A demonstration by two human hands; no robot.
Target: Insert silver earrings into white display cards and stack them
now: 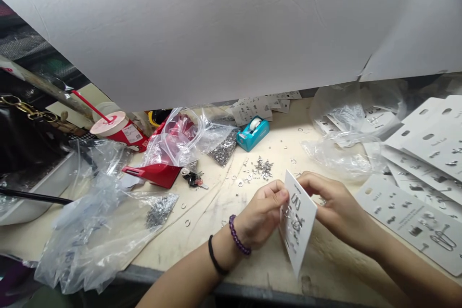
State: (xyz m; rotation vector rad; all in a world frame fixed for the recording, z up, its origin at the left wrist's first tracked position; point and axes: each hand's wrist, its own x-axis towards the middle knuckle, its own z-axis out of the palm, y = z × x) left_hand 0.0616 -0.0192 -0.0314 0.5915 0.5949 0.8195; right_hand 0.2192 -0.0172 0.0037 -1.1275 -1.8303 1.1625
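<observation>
Bags of clear plastic hold much of the small metal in view: the large bag at lower left has silvery bits gathered in its right corner, and the middle bag holds a darker mass of tiny pieces. At centre right, a crumpled bag lies by more cards, some seen through plastic. At left, a red cup tilts under a pale lid, its red straw poking out; a white tray sits at the left edge.

The pale, scuffed tabletop carries a heap of metal parts mid-frame, loose rings, keys and a teal tape dispenser with its roll. Overlapping cards with fittings spread along the right side. A white panel fills the upper frame.

Right of centre, a white card with metal pieces on its face stands steeply tilted between the hands. The left hand pinches its upper left edge, thumb in front, fingers curled. The right hand bends behind its upper right edge; its fingertips are hidden, so I cannot tell how they close.
</observation>
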